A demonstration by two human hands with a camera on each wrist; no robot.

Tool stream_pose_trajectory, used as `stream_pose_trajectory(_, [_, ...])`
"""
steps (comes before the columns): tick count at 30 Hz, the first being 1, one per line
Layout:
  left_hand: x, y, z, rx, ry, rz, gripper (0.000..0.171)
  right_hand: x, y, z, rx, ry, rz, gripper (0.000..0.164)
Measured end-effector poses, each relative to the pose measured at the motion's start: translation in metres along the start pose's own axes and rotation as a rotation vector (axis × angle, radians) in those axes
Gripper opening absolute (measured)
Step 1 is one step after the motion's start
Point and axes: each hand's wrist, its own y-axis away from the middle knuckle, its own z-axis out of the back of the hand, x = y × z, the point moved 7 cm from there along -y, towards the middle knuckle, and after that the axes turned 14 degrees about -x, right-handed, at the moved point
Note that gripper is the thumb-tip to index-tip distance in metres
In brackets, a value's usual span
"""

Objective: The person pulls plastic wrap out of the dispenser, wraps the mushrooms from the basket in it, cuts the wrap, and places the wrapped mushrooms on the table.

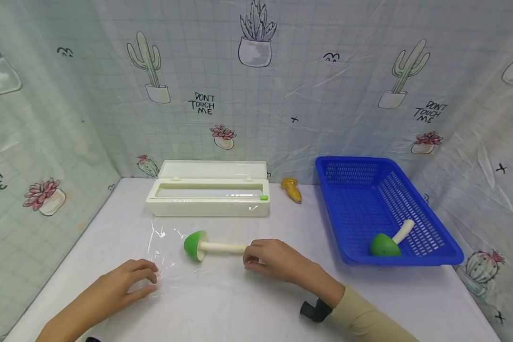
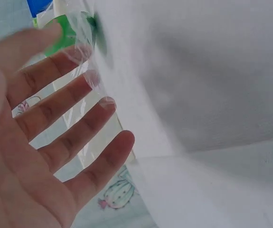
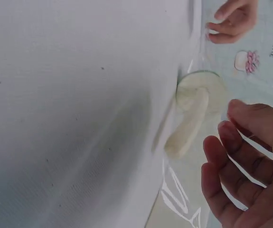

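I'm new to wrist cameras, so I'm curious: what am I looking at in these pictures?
There is no machine, just a person's bare left hand and right hand. The head picture looks forward and down; each wrist picture looks at that wrist's hand. On the white table lie clear plastic film, a green-capped mushroom shape with a white stem, a long white box with its lid open, a small lumpy yellow-brown object and a blue plastic basket containing another green-capped mushroom shape. The left hand touches the film. The right hand is at the first mushroom's stem end, apparently not holding it.
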Motion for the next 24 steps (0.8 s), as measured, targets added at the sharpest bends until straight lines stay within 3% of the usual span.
stream_pose_trajectory(5, [-0.003,0.001,-0.002,0.079,0.018,0.034,0.043,-0.004,-0.002,0.006,-0.002,-0.072,-0.053,0.005])
stream_pose_trajectory(9, [-0.005,-0.006,0.006,-0.007,0.001,0.012,0.047,-0.007,-0.005,0.012,-0.030,-0.119,-0.065,0.006])
stream_pose_trajectory(14, [-0.002,-0.022,0.022,-0.118,0.002,0.040,0.033,-0.018,-0.014,0.024,-0.106,-0.136,-0.141,0.011])
stream_pose_trajectory(19, [0.014,-0.045,0.026,-0.180,0.066,0.193,0.017,-0.039,-0.027,0.032,-0.223,-0.141,-0.261,0.013])
stream_pose_trajectory(24, [0.042,-0.074,0.007,-0.188,0.202,0.398,0.009,-0.067,-0.034,0.038,-0.375,-0.135,-0.404,0.011])
